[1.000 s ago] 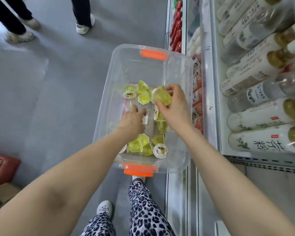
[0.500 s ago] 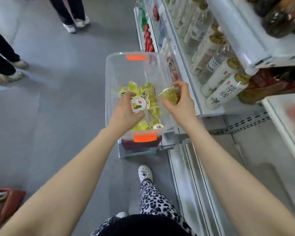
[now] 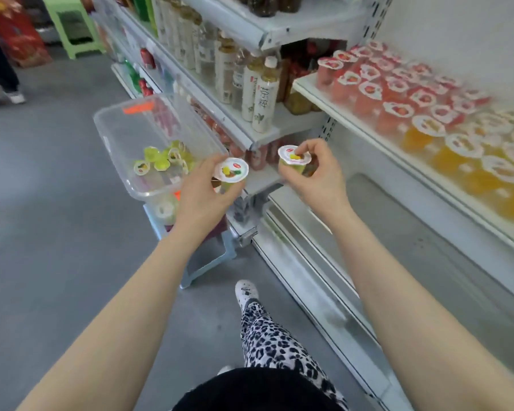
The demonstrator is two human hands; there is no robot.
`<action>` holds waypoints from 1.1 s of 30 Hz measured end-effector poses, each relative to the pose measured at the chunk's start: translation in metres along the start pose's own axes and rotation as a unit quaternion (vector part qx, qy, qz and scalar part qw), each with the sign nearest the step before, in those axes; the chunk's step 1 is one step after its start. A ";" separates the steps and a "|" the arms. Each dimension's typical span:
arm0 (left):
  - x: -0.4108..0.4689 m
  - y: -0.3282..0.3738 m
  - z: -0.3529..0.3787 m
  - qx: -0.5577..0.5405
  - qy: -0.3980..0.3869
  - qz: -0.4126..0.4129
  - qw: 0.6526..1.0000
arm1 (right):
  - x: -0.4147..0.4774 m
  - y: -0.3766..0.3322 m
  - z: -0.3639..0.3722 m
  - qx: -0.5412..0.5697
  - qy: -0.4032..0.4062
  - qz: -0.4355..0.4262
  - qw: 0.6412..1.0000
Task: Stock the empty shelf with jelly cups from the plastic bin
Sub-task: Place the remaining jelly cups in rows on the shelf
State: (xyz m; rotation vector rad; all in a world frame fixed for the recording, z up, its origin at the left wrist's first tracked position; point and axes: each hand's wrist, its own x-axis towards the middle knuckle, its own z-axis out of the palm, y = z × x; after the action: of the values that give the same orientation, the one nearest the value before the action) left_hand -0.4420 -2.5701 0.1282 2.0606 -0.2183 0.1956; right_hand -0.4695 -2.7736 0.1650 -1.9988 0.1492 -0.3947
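Note:
My left hand (image 3: 201, 192) grips a green jelly cup (image 3: 231, 171) with a white foil lid, held upright just right of the clear plastic bin (image 3: 113, 137). My right hand (image 3: 315, 179) holds a second green jelly cup (image 3: 293, 157) a little further right, in front of the shelf unit. Several more green jelly cups (image 3: 161, 160) lie in the bin, which rests on a pale blue stool (image 3: 204, 262). The white shelf (image 3: 333, 105) at the right carries rows of red jelly cups (image 3: 377, 87) and orange jelly cups (image 3: 463, 155).
Tall tea bottles (image 3: 263, 96) stand on the shelves left of the jelly shelf. A bare lower shelf (image 3: 413, 241) runs under the jelly rows. A person's legs (image 3: 0, 69) and a green stool (image 3: 72, 28) are at the far left on the grey floor.
Both hands have lifted out of the bin, each with a jelly cup, and moved right toward the shelf. The view has swung up and right, bringing the jelly shelf into sight.

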 end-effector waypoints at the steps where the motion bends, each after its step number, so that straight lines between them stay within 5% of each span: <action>1: -0.008 0.012 0.006 -0.005 -0.010 0.014 1.000 | -0.012 -0.003 -0.016 -0.006 0.013 0.001 1.000; 15: -0.096 0.172 0.114 -0.003 -0.164 0.177 0.970 | -0.149 0.000 -0.222 -0.098 0.201 -0.012 0.975; 33: -0.253 0.348 0.291 -0.092 -0.255 0.233 0.934 | -0.316 0.064 -0.501 -0.194 0.366 0.065 0.908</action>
State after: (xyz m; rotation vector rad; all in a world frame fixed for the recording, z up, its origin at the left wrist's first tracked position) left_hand -0.7563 -2.9717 0.2268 1.8091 -1.0118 -0.0786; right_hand -0.9316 -3.1412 0.2419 -2.1091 0.8873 -1.0849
